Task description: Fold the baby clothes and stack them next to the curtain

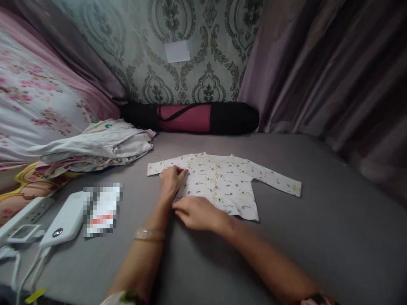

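1 printed shirt point(233, 180), partly under left hand point(172, 181), just beyond right hand point(201, 213).

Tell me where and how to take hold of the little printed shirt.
Pinch the shirt by the cuff of its sleeve at picture right, probably best coming from the right. That sleeve lies flat and uncovered, its end pointing outward, while the left hand and right hand are at the shirt's opposite side.
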A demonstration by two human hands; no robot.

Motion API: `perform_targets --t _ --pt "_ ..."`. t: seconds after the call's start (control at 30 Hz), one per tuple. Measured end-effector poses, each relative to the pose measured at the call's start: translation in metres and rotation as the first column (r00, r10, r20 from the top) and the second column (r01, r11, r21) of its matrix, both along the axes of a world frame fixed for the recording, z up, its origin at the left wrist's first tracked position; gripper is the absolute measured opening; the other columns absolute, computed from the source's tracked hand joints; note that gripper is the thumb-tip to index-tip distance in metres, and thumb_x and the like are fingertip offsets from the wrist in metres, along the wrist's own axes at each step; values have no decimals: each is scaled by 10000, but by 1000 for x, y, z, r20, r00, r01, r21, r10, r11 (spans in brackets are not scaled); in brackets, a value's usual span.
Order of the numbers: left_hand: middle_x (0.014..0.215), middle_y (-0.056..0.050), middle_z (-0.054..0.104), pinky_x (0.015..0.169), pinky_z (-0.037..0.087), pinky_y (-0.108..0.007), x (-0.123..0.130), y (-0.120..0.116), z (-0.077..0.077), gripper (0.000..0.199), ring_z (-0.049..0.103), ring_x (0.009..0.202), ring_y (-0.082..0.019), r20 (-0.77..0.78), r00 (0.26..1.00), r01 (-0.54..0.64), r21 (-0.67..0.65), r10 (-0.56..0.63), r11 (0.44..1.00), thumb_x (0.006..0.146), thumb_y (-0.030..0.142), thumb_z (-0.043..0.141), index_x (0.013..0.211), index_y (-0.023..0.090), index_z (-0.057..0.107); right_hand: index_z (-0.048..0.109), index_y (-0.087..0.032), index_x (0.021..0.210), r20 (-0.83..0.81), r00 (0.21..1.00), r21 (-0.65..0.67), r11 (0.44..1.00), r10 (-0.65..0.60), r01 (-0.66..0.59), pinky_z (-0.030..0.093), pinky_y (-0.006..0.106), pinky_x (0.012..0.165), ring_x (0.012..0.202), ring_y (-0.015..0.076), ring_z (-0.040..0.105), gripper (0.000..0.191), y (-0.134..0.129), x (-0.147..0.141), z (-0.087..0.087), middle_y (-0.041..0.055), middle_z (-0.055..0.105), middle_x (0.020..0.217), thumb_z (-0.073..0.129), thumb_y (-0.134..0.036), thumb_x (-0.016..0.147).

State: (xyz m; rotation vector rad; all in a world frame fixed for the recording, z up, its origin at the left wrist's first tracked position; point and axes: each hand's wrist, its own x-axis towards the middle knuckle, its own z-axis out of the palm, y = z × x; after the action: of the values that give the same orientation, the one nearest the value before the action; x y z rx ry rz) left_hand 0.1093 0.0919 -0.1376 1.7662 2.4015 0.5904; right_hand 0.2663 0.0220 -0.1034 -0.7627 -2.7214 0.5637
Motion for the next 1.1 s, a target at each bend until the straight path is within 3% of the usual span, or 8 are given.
perform_targets --t 0.13,0.2,0.27,0.47,0.53,0.7,0.93,1.1 --pt "1079 -111 663 959 377 -361 15 -15 5 318 557 1069 -249 -118 963 259 143 -243 955 947 395 410 1048 179 620 566 -143 1245 -164 927 -48 941 -338 334 389 322 1027 1181 170 527 371 37 41 5 110 608 1245 328 -148 960" --pt "1226 -126 614 1017 358 -356 30 -22 2 327 520 1179 -234 -124 890 450 87 -439 889 964 309 366 1166 162 576 480 -98 1347 -93 884 -10 888 -458 460 313 385 1100 1316 207 413 422 47 63 -3 161 496 1391 318 -195 970" --pt "1382 -150 512 1090 300 -398 45 -30 -4 391 418 1318 -258 -136 834 538 -17 -535 843 970 308 352 1280 132 512 385 -62 1426 38 848 21 849 -528 528 212 456 1150 1414 250 258 500 46 82 -17 178 345 1505 305 -290 988" --pt "1543 -148 287 1169 163 -484 60 -44 -23 629 188 1445 -296 -263 810 492 -183 -524 851 980 500 253 1471 111 318 261 -115 1507 250 811 94 847 -529 523 65 512 1171 1457 272 97 636 25 101 -46 112 179 1576 249 -479 985" --pt "1550 -147 266 1165 181 -493 58 -45 -23 656 185 1446 -297 -286 800 488 -199 -527 850 979 520 222 1484 106 293 254 -117 1510 250 803 113 840 -541 531 38 515 1170 1458 279 79 665 23 101 -46 110 161 1579 259 -510 974" --pt "1552 -137 258 1177 176 -462 53 -45 -16 620 191 1447 -265 -334 804 468 -155 -492 870 997 465 173 1479 100 309 208 -169 1526 213 832 -36 846 -513 531 79 476 1179 1461 208 79 637 29 112 -38 61 134 1586 77 -494 993" --pt "1558 -168 215 1174 179 -447 43 -41 -20 691 161 1448 -303 -292 809 447 -258 -510 857 981 516 207 1485 46 273 290 -92 1495 245 767 179 805 -593 566 89 468 1177 1452 251 141 627 32 123 -51 129 191 1567 238 -455 985" --pt "1546 -195 241 1158 188 -487 42 -41 -23 686 185 1441 -326 -288 808 464 -227 -515 856 976 516 249 1468 40 295 321 -101 1482 207 767 220 793 -607 568 114 470 1172 1442 265 181 630 32 123 -59 136 230 1558 300 -475 976"
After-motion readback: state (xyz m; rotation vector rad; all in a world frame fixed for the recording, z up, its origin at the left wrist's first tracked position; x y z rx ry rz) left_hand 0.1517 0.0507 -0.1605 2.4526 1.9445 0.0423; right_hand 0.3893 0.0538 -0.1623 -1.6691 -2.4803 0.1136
